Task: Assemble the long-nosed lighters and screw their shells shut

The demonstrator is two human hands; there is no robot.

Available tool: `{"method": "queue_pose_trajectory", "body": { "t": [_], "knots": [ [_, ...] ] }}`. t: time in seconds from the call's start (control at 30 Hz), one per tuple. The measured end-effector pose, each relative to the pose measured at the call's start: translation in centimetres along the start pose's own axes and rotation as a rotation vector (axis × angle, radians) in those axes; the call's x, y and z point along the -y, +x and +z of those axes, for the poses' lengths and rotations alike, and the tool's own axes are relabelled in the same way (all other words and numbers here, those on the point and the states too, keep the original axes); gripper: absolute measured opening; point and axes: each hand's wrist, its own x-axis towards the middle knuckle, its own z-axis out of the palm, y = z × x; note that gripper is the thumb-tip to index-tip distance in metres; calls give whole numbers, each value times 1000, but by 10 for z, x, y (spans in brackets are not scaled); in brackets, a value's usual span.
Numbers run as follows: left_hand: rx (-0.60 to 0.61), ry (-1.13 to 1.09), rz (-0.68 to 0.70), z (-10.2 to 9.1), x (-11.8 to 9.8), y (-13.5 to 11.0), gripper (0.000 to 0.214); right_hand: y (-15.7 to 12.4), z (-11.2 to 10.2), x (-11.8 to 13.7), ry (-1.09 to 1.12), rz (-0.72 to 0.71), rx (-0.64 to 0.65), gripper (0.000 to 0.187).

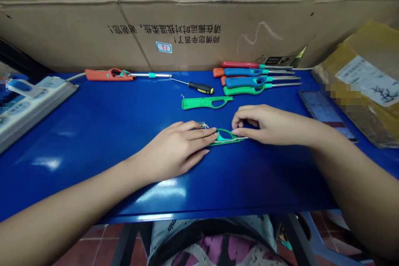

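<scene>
My left hand point(182, 147) lies over the rear part of an opened green lighter point(229, 134), holding it against the table with nearly straight fingers. A turquoise trigger shows inside the lighter's loop. My right hand point(264, 124) is closed, its thumb and forefinger pinching at the lighter's front end beside a thin silvery piece. A small metal part point(203, 125) shows just beyond my left fingers. Farther back lies a loose green casing half point(204, 102), with a screwdriver point(200, 87) with a black and yellow handle behind it. The lighter's rear half is hidden under my left hand.
Several long-nosed lighters point(255, 81) in red, blue and green lie at the back right. An orange lighter point(109, 75) is at the back left. A power strip point(34, 104), a phone point(326, 114), a yellow package point(364, 79) and a cardboard box point(187, 16) surround the blue table point(93, 133).
</scene>
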Motion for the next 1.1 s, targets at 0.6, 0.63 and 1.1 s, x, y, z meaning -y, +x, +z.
{"method": "queue_pose_trajectory", "body": {
  "t": [0.6,0.63,1.1],
  "knots": [
    [-153,-187,-370,-2,29,2,18,16,37,15,144,42,-216,18],
    [-154,-209,-385,-1,29,2,17,16,36,15,144,48,-212,18],
    [-128,-215,-448,-3,28,1,16,8,22,15,95,-15,-226,7]
  ]
}}
